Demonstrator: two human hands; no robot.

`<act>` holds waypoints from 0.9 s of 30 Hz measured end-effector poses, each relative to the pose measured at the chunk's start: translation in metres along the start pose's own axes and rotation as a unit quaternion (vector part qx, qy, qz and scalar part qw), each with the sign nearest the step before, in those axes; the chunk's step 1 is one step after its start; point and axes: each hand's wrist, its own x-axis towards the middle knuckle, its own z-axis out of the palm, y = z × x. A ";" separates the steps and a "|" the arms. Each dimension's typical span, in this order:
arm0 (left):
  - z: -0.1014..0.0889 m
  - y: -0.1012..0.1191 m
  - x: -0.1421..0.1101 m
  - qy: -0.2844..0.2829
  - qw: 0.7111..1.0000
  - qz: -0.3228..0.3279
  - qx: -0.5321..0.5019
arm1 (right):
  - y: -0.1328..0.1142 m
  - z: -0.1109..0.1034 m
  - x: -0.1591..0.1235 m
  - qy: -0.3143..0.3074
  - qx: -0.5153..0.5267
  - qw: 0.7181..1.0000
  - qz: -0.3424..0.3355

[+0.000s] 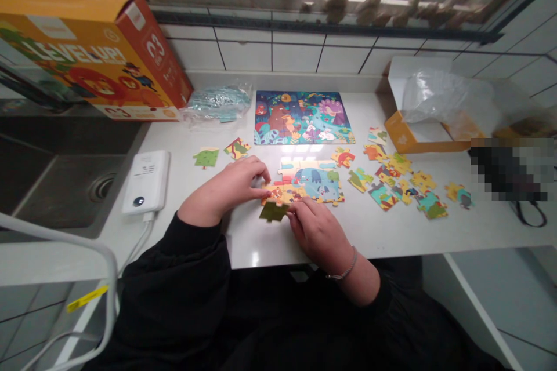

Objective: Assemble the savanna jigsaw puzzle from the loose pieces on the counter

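A partly joined jigsaw puzzle (pixel 317 184) with blue elephants lies flat before me. My left hand (pixel 241 184) is at its left edge, thumb and forefinger curved and apart, the fingertips touching the lower left corner. Between the thumb and fingers of my right hand (pixel 319 227) is a puzzle piece (pixel 274 212), tilted up just below the joined part, its dark olive face towards me. Two loose pieces lie beyond my left hand: a green tree piece (pixel 206 156) and a patterned piece (pixel 237 149). Several loose pieces (pixel 383 195) are spread to the right.
A finished forest puzzle (pixel 304 117) lies at the back, beside a plastic-wrapped packet (pixel 220 103). An orange box (pixel 91 52) stands at the left, near a sink (pixel 65 168) and a white power bank (pixel 145 181) with a cable. An open box (pixel 429 136) holds clear plastic at the right.
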 end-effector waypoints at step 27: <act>-0.013 0.015 -0.022 -0.141 0.978 -0.014 -0.156 | -0.008 -0.007 -0.008 0.094 0.075 0.992 -0.031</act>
